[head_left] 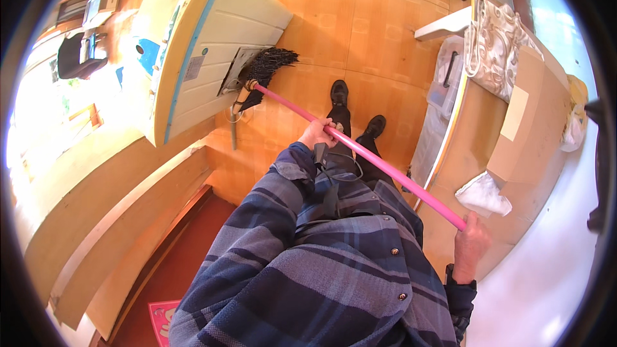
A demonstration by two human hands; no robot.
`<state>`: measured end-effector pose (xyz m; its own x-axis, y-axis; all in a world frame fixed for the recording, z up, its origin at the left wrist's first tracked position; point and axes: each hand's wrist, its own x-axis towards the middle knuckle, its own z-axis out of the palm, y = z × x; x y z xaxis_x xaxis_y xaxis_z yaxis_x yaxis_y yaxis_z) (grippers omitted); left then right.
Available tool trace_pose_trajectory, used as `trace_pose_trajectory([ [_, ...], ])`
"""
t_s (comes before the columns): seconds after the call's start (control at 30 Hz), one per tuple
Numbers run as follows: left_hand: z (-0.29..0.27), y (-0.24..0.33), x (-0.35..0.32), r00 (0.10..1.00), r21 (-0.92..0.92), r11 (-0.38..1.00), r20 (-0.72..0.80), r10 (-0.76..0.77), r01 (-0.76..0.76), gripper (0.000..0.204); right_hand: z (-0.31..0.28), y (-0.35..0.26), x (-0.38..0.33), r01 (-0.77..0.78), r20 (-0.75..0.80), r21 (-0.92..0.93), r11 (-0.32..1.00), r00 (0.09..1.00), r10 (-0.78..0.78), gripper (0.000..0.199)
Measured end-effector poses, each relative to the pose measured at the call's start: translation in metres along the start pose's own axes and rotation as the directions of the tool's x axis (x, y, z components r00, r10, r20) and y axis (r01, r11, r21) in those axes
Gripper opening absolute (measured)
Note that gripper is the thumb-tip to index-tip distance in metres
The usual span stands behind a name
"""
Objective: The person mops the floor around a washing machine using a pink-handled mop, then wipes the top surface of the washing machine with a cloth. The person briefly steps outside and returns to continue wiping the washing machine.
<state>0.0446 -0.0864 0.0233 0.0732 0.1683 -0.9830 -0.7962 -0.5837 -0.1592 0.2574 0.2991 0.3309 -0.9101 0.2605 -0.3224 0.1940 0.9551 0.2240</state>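
Note:
A broom (398, 174) with a long pink handle slants across the front of my body. My left hand (317, 133) is closed round the handle near its middle. Down at the right, my right hand (472, 244) grips the handle's end. The dark bristles (273, 64) are at the far left end, close against the lower part of a white appliance (212, 71) with yellowed and blue edging. I cannot tell whether the bristles touch the appliance. A cord hangs near the broom's neck.
My black shoes (339, 93) stand on the orange tiled floor (321, 32). To the right, a table (459, 154) bears an open cardboard box (530, 122) and patterned cloth (498, 45); clear plastic bins (443, 83) sit beside it. Wooden boards (128, 225) line the lower left.

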Motion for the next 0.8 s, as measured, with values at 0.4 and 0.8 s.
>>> trace_pose_trajectory([
  [0.4, -0.029, -0.019, -0.057, 0.992, -0.018, 0.992, -0.019, 0.125, -0.126, 0.010, 0.073, 0.030, 0.009, 0.094, -0.068, 0.090, 0.991, 0.994, -0.089, 0.017],
  [0.8, -0.044, -0.080, -0.072, 0.986, 0.052, 0.986, 0.069, 0.152, -0.156, 0.011, 0.119, 0.083, -0.043, 0.095, -0.130, 0.185, 0.978, 0.989, -0.072, 0.022],
])
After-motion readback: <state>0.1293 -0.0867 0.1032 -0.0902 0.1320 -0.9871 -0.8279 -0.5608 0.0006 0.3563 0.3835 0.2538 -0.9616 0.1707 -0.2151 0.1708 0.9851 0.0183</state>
